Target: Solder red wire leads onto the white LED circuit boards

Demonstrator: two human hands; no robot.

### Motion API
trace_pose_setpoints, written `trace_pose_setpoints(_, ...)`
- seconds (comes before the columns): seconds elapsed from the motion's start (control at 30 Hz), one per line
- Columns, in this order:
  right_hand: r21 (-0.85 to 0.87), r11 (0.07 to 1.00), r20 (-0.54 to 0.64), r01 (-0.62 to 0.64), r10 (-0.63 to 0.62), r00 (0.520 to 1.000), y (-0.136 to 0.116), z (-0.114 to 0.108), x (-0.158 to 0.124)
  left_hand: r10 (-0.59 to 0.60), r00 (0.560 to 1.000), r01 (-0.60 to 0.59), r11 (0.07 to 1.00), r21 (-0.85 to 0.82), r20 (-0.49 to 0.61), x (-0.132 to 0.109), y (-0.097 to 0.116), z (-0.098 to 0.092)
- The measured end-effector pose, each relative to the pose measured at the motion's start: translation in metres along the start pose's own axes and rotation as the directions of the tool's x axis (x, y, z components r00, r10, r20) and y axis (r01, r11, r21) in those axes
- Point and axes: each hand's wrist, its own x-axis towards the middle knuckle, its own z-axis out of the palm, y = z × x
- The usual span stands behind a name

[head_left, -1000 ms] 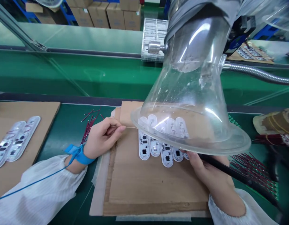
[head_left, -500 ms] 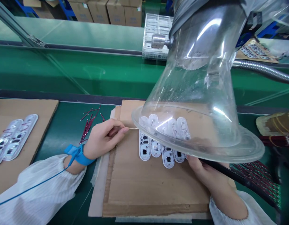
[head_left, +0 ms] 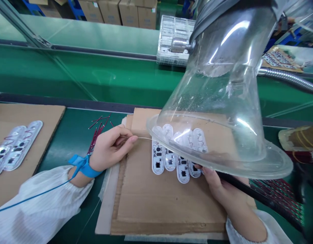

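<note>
My left hand pinches a thin silvery solder wire, which runs right towards several white circuit boards lying side by side on a brown cardboard sheet. My right hand grips the black handle of a soldering iron just below the boards. The iron's tip is hidden behind the rim of a clear plastic fume hood, which hangs over the boards' upper ends. Those ends show only through the plastic.
A cardboard sheet at the left holds more white boards. Red wire pieces lie on the green bench, with more at the right. A metal hose joins the hood. Behind stands a tray of parts.
The whole scene has shifted slightly as my head moves, with the hood sitting further right. Both hands keep their hold, and the wire tip stays near the boards.
</note>
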Motion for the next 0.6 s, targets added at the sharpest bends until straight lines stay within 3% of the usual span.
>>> trace_pose_setpoints(0.4, -0.055, 0.997, 0.052, 0.052, -0.049, 0.997, -0.004, 0.0, 0.007, -0.006, 0.999, 0.005, 1.0, 0.02, 0.046, -0.001, 0.001, 0.002)
trace_pose_setpoints(0.6, -0.035, 0.999, 0.03, 0.026, -0.025, 0.999, -0.01, 0.0, 0.008, 0.045, 0.998, -0.044, 0.999, 0.016, -0.045, 0.001, -0.001, 0.0)
